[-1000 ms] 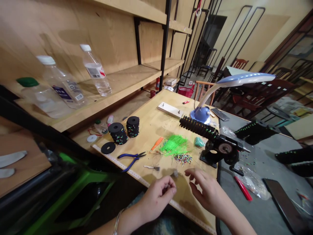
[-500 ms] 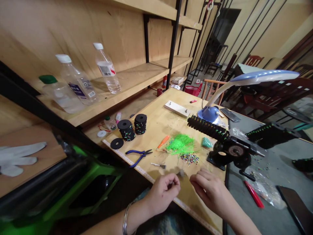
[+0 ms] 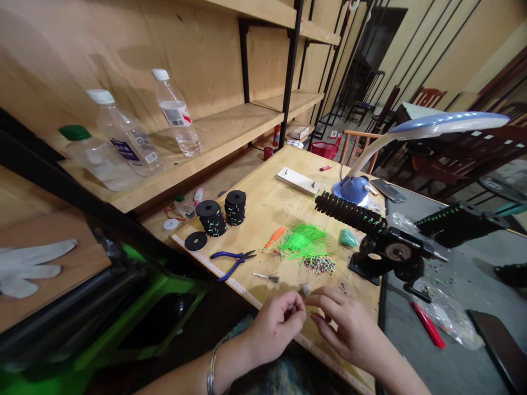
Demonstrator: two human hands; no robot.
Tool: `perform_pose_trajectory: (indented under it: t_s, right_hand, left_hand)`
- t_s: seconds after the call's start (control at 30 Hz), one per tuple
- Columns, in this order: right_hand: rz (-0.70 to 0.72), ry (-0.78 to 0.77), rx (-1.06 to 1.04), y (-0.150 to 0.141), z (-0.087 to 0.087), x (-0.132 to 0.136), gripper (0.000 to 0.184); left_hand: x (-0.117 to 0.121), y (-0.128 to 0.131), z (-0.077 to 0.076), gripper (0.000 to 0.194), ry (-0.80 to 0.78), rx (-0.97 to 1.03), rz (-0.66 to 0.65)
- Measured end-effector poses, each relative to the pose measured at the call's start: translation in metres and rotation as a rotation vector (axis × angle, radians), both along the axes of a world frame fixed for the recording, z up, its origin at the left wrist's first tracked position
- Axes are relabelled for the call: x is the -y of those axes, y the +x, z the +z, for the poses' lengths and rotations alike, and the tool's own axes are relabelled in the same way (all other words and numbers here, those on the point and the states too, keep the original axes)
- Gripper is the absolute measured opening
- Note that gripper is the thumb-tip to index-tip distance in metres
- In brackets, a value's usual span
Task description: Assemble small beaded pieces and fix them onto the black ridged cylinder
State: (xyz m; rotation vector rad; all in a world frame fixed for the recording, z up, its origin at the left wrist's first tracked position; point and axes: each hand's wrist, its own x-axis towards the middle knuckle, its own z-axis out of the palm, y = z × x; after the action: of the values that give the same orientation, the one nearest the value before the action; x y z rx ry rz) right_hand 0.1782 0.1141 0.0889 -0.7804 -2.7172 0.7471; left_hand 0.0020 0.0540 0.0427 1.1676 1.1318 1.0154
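My left hand (image 3: 280,323) is closed in a pinch above the table's near edge; what its fingertips hold is too small to make out. Right beside it, my right hand (image 3: 343,323) has its fingers stretched toward the left fingertips, with a gap between thumb and forefinger. Just beyond the hands lies a small grey clump (image 3: 304,288). Farther in are a pile of multicoloured beads (image 3: 319,265) and a heap of bright green strands (image 3: 304,240). A small brush-like piece (image 3: 267,277) and blue-handled pliers (image 3: 234,260) lie to the left, near an orange-handled tool (image 3: 274,238).
Black spools (image 3: 211,219) stand at the left edge beside a black disc (image 3: 195,241). On the right are a black clamp-like device (image 3: 387,241) carrying a ridged black roll, a blue lamp (image 3: 349,189), a red pen-like object (image 3: 428,325) and a dark phone-like slab (image 3: 498,351).
My right hand has moved left, close to my left hand, and its thumb has parted from the forefinger. The left hand stays almost in place, still pinched.
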Motion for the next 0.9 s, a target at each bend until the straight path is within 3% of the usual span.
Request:
perform_pose_trajectory:
  t_s: [0.5,0.9]
  right_hand:
    - [-0.036,0.027,-0.041,0.0028,-0.0024,0.0001,0.017]
    - [0.012,0.091,0.01,0.0015,-0.0069,-0.0019,0.017]
  left_hand:
    - [0.0019,-0.001,-0.0016,0.012,0.005,0.008,-0.022]
    - [-0.0006,0.0015,-0.0002,0.011,0.04,-0.048,-0.023]
